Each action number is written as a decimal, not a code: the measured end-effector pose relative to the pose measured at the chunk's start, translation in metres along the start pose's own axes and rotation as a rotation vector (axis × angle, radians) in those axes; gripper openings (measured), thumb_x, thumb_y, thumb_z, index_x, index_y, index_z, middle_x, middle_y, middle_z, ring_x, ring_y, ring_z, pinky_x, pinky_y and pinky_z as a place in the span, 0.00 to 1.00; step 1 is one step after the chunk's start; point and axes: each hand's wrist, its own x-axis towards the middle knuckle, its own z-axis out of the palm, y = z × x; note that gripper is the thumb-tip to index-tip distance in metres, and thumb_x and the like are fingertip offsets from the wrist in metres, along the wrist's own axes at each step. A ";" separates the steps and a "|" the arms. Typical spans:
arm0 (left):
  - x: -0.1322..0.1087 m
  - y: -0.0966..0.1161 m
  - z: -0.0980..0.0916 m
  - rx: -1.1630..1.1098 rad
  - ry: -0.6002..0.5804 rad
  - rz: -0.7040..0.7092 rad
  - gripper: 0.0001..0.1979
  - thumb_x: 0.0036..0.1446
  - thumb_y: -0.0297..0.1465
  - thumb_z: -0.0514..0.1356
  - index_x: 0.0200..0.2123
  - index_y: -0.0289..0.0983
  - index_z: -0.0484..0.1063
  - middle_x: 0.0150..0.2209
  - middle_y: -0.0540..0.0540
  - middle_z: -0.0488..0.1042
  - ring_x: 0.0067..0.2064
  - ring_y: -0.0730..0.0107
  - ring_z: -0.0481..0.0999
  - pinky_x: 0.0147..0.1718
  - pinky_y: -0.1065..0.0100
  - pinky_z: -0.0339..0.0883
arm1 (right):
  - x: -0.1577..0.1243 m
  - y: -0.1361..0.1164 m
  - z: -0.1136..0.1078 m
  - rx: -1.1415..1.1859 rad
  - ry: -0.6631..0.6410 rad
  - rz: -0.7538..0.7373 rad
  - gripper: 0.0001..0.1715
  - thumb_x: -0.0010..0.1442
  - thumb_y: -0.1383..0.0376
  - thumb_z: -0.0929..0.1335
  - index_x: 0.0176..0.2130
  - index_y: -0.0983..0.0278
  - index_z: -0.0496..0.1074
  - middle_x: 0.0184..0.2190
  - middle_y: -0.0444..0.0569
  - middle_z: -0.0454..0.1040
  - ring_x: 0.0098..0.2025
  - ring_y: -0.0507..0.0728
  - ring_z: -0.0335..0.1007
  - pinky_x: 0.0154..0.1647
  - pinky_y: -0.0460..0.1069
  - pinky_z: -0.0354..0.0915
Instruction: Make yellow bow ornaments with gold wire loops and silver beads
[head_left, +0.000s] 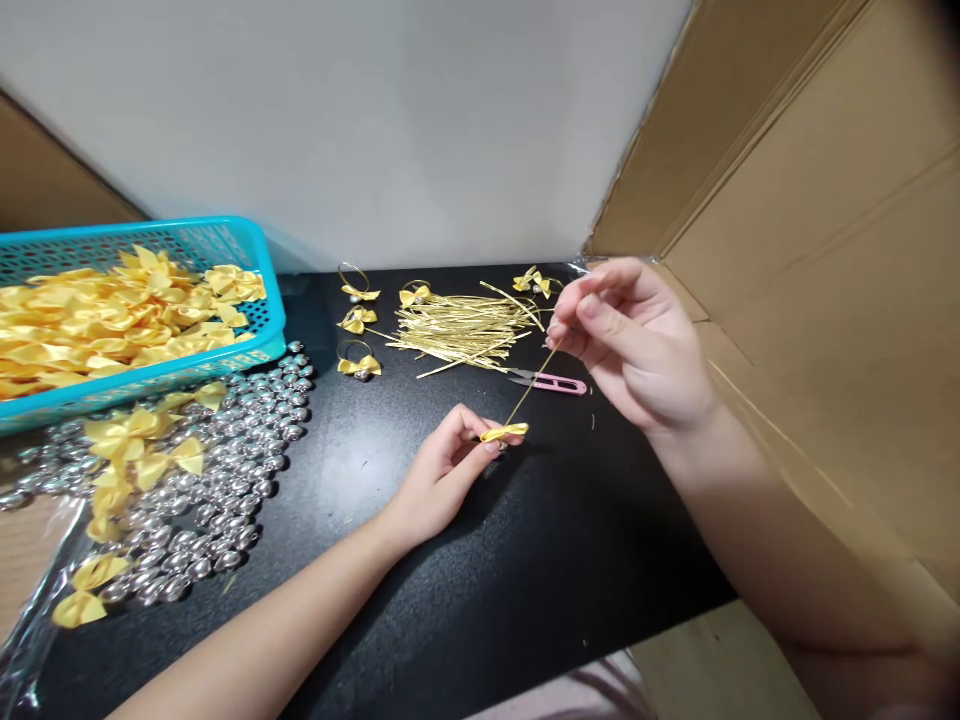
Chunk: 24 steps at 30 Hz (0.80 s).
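Observation:
Between the thumb and fingers of my left hand is a yellow ribbon bow, held low over the black table. A thin gold cord runs from the bow up to my right hand, which pinches its upper end. The cord looks stretched straight between the two hands. Something small sits under the bow at my left fingertips, too small to make out. Just behind the cord lie pink-handled thread snips, and beyond them a pile of cut gold cords.
A blue basket of yellow bows stands at the left. Silver beads and loose bows spread in front of it. Several bows with cord loops, one of them a looped bow, lie around the cords. Cardboard borders the right side.

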 end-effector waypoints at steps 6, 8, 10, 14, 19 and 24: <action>-0.001 0.001 0.001 -0.012 0.011 -0.022 0.06 0.63 0.30 0.59 0.34 0.38 0.63 0.40 0.46 0.79 0.46 0.69 0.77 0.47 0.66 0.65 | 0.006 -0.004 -0.003 -0.093 0.087 0.028 0.13 0.50 0.60 0.76 0.31 0.57 0.70 0.27 0.37 0.74 0.30 0.48 0.73 0.33 0.46 0.73; -0.001 0.001 0.001 -0.017 0.009 -0.023 0.06 0.63 0.30 0.59 0.34 0.38 0.63 0.40 0.47 0.79 0.46 0.69 0.77 0.47 0.67 0.65 | 0.009 -0.004 -0.004 -0.102 0.123 0.037 0.12 0.52 0.61 0.76 0.32 0.57 0.70 0.28 0.37 0.73 0.30 0.48 0.72 0.32 0.45 0.73; -0.002 0.000 0.001 -0.025 0.003 -0.017 0.06 0.63 0.31 0.59 0.34 0.38 0.63 0.40 0.47 0.79 0.46 0.70 0.77 0.47 0.67 0.65 | 0.012 -0.003 -0.007 -0.100 0.145 0.047 0.11 0.53 0.61 0.75 0.32 0.57 0.70 0.28 0.37 0.73 0.30 0.48 0.72 0.32 0.45 0.72; -0.002 -0.002 0.001 0.004 -0.001 0.015 0.06 0.63 0.30 0.59 0.34 0.38 0.64 0.43 0.46 0.78 0.47 0.70 0.75 0.47 0.67 0.64 | 0.020 0.003 -0.018 -0.063 0.158 0.060 0.08 0.55 0.63 0.73 0.34 0.56 0.70 0.30 0.37 0.73 0.32 0.47 0.72 0.34 0.44 0.72; -0.002 -0.005 0.001 0.043 0.025 0.036 0.06 0.63 0.31 0.59 0.33 0.38 0.63 0.46 0.45 0.76 0.45 0.70 0.73 0.45 0.67 0.64 | 0.035 0.011 -0.035 -0.001 0.168 0.043 0.06 0.57 0.64 0.72 0.35 0.56 0.71 0.33 0.36 0.74 0.35 0.46 0.74 0.38 0.43 0.72; -0.002 -0.003 0.003 0.012 0.057 0.035 0.07 0.62 0.31 0.59 0.33 0.38 0.64 0.47 0.45 0.75 0.46 0.69 0.73 0.46 0.66 0.64 | 0.043 0.021 -0.044 0.082 0.149 0.024 0.08 0.55 0.64 0.73 0.35 0.55 0.71 0.33 0.34 0.75 0.35 0.45 0.74 0.40 0.43 0.72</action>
